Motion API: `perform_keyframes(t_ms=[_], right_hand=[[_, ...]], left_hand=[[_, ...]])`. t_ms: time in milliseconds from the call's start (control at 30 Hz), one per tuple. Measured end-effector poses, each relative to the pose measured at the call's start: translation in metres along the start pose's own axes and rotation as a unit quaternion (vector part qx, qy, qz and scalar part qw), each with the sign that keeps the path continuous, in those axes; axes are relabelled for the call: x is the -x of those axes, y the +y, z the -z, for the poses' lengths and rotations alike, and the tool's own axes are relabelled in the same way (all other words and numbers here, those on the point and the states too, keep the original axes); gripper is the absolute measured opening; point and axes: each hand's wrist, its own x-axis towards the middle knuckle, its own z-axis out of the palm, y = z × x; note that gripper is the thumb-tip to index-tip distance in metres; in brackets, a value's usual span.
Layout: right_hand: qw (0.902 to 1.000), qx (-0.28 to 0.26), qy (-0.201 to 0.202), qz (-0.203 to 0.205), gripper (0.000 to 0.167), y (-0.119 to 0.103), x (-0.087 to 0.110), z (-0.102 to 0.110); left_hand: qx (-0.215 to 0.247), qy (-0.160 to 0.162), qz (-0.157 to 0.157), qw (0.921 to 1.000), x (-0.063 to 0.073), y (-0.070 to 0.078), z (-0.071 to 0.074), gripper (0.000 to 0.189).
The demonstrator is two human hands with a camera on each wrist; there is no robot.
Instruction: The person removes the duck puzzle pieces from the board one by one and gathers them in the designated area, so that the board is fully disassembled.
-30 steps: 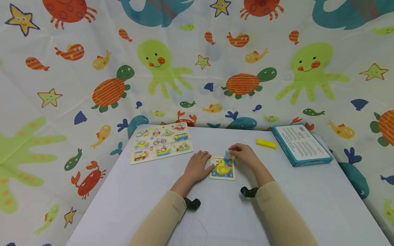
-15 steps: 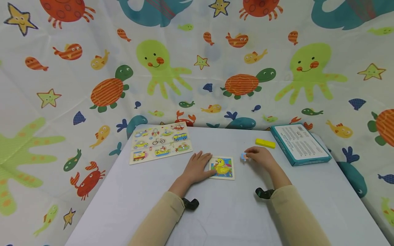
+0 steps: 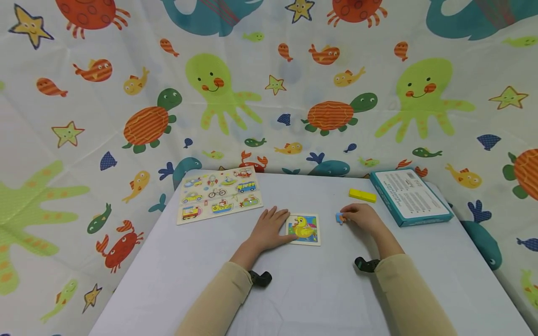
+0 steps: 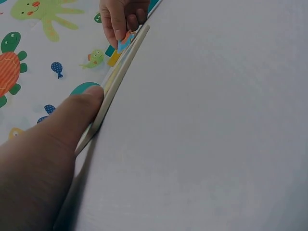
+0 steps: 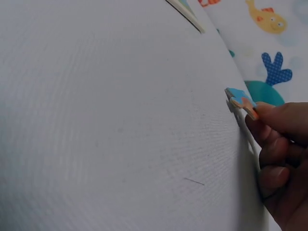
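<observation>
A small square duck jigsaw puzzle (image 3: pixel 310 229) lies in its pale frame near the middle of the table. My left hand (image 3: pixel 269 228) rests flat with fingers spread, its thumb lying over the puzzle's left edge. In the left wrist view, that thumb (image 4: pixel 79 113) presses on the thin wooden board. To the right of the puzzle, my right hand (image 3: pixel 364 219) pinches a small blue and orange puzzle piece (image 3: pixel 339 218) between thumb and fingertips. The right wrist view shows the piece (image 5: pixel 240 100) tilted, close over the white tabletop.
A wooden board with vehicle pictures (image 3: pixel 218 193) lies at the back left. A yellow block (image 3: pixel 362 195) sits beyond my right hand, beside a teal-edged flat box (image 3: pixel 412 197). A sea-animal patterned cloth (image 3: pixel 269 102) hangs behind the table (image 3: pixel 294 298).
My right hand has moved right, away from the duck puzzle's top right corner, carrying the puzzle piece. The left hand stays on the puzzle's left edge.
</observation>
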Motion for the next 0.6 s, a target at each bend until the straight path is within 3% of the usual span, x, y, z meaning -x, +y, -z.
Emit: perform_keyframes(t_ms=[600], right_hand=[[0.9995, 0.030, -0.007, 0.010, 0.026, 0.0030, -0.0015, -0.0008]], left_hand=[[-0.005, 0.004, 0.002, 1.0000, -0.0009, -0.0010, -0.0024, 0.090]])
